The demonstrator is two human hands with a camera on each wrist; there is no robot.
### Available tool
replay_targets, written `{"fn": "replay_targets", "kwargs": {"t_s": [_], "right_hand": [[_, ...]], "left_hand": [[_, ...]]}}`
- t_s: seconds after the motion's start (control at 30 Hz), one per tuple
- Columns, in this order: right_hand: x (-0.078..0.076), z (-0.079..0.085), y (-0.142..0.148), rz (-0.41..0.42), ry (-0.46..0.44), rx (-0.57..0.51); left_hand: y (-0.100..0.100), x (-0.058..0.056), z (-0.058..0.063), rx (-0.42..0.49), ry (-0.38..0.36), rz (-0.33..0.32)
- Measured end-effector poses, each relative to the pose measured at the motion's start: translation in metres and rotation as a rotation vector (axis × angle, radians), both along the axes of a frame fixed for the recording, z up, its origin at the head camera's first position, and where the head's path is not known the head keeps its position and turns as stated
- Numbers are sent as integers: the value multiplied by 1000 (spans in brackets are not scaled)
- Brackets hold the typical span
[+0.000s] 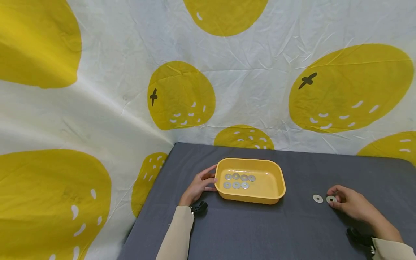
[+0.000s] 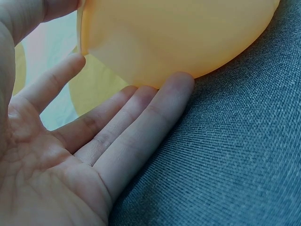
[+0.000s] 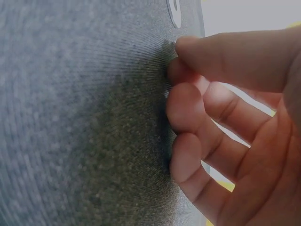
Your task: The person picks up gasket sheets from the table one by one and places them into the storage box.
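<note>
A yellow tray [image 1: 266,195] stands on the table with several flat metal washers [image 1: 236,185] lying in two rows towards its left side. My left hand [image 1: 197,185] touches the tray's left end, thumb at the rim. In the left wrist view the fingers [image 2: 141,127] reach out straight against the outer wall. Right of the tray, my right hand [image 1: 352,204] pinches a washer [image 1: 331,199] at its edge between thumb and index finger, low over the cloth. Another washer [image 1: 317,198] lies just left of it. The pinched washer is hidden in the right wrist view.
Dark grey cloth [image 1: 247,231] covers the table. White fabric with yellow fruit shapes [image 1: 247,94] hangs behind the table and along its left side. Dark straps [image 1: 357,236] sit at both wrists.
</note>
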State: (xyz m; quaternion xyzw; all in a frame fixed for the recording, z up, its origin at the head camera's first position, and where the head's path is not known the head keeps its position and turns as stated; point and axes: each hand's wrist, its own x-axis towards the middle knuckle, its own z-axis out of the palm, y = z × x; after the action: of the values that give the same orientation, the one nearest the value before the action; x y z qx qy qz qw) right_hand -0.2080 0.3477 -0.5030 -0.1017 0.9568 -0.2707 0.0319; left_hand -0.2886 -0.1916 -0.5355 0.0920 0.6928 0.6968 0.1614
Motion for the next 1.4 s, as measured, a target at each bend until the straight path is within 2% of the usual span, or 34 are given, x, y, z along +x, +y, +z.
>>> {"fn": "replay_targets", "kwargs": {"t_s": [0.2, 0.37, 0.6, 0.87, 1.4], "right_hand": [[3, 1, -2, -2, 28, -38], [3, 4, -4, -45, 69, -59], [-1, 15, -10, -86, 27, -107], [-3, 18, -26, -107, 118, -179], [-13, 38, -62, -120, 193, -246]], "left_hand": [[0, 0, 0, 5, -8, 4], [0, 0, -1, 1, -5, 9], [1, 2, -1, 1, -8, 12], [1, 3, 0, 3, -6, 9], [0, 0, 0, 7, -2, -5]]}}
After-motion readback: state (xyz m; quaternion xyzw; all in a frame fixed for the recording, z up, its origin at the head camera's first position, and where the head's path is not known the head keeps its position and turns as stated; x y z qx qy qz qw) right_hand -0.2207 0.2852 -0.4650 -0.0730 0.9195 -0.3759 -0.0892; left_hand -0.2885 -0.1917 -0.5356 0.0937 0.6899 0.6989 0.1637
